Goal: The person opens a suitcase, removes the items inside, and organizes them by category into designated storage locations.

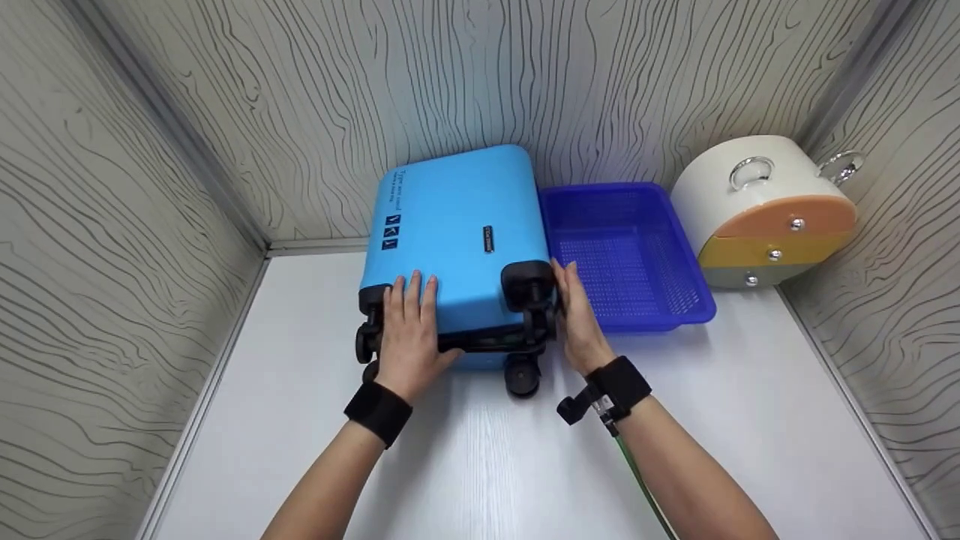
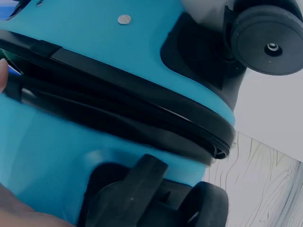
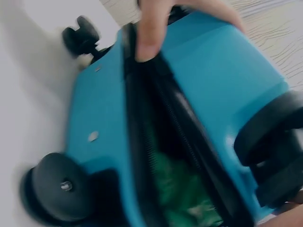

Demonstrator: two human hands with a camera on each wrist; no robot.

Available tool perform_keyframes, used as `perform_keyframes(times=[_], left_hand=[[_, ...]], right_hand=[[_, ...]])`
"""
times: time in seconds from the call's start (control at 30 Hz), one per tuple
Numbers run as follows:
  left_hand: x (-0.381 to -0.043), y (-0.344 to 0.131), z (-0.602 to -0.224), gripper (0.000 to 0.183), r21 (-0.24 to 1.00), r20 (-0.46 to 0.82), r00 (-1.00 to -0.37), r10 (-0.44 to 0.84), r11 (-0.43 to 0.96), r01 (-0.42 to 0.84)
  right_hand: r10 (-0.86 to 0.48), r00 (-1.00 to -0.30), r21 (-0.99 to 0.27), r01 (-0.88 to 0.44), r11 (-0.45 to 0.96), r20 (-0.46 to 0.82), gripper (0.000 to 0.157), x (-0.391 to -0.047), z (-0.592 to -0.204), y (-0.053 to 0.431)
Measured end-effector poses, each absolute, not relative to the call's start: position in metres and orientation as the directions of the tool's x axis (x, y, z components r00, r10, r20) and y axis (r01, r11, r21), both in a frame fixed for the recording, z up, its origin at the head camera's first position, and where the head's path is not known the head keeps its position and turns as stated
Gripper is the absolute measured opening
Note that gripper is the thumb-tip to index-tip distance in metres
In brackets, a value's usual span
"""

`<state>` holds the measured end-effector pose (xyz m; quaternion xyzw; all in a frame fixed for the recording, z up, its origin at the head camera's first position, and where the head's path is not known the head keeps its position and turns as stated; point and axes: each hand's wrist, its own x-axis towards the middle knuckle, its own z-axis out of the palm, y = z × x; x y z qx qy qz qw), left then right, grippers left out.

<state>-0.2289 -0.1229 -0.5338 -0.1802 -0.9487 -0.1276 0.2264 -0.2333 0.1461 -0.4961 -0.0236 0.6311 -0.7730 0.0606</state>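
1. The blue suitcase (image 1: pixel 457 217) lies on the white tabletop (image 1: pixel 300 390), under the left hand (image 1: pixel 409 345) and beside the right hand (image 1: pixel 583 319), wheeled end toward the person.
2. The left hand lies flat on the upper shell, fingers extended, thumb down at the seam; the right hand rests its extended fingers along the near corner. Neither is clenched round anything.
3. The shell looks stiff, smooth and rather slippery, though light for its bulk (the weight inside is anyone's guess). The zipper (image 3: pixel 182 123) gapes below the left thumb, showing soft-looking green contents (image 3: pixel 182 189); its edges should flex more than the shell.
4. Best holds, I judge: the corners beneath each hand, not the wheels (image 1: pixel 523 375), which may swivel.
5. Right of the right hand, the purple basket (image 1: pixel 615 277) crowds that side, with the drawer box (image 1: pixel 720 187) further right. The wall (image 1: pixel 300 112) limits movement beyond the fingertips; left of the left hand seems roomier.
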Motion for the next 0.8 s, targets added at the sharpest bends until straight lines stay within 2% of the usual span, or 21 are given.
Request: perform_keyframes(times=[0.17, 0.3, 0.43, 0.57, 0.67, 0.73, 0.8], left_hand=[[-0.231, -0.124, -0.539, 0.134, 0.112, 0.567, -0.779, 0.267, 0.912, 0.394], [-0.235, -0.129, -0.543, 0.132, 0.074, 0.645, -0.729, 0.229, 0.931, 0.358], [-0.239, -0.140, -0.542, 0.132, 0.122, 0.717, -0.680, 0.151, 0.934, 0.336], [-0.241, -0.155, -0.535, 0.134, 0.216, 0.731, -0.678, 0.073, 0.918, 0.332], [-0.243, -0.165, -0.530, 0.134, 0.284, 0.712, -0.701, 0.033, 0.900, 0.331], [-0.243, -0.171, -0.527, 0.134, 0.337, 0.700, -0.714, -0.002, 0.883, 0.327], [-0.244, -0.177, -0.525, 0.133, 0.396, 0.690, -0.723, -0.046, 0.860, 0.322]], right_hand=[[-0.140, -0.990, -0.987, 0.032, -0.155, -0.010, 0.087, -0.231, -0.469, 0.146], [-0.161, -0.984, -0.980, -0.051, -0.193, 0.083, 0.085, -0.227, -0.451, 0.142], [-0.194, -0.954, -0.948, -0.173, -0.268, 0.229, 0.078, -0.224, -0.442, 0.137], [-0.224, -0.912, -0.919, -0.278, -0.280, 0.344, 0.069, -0.223, -0.444, 0.134], [-0.237, -0.911, -0.940, -0.316, -0.129, 0.339, 0.060, -0.223, -0.458, 0.133], [-0.264, -0.918, -0.935, -0.335, 0.117, 0.296, 0.052, -0.222, -0.475, 0.135], [-0.315, -0.913, -0.831, -0.377, 0.409, 0.259, 0.043, -0.222, -0.497, 0.137]])
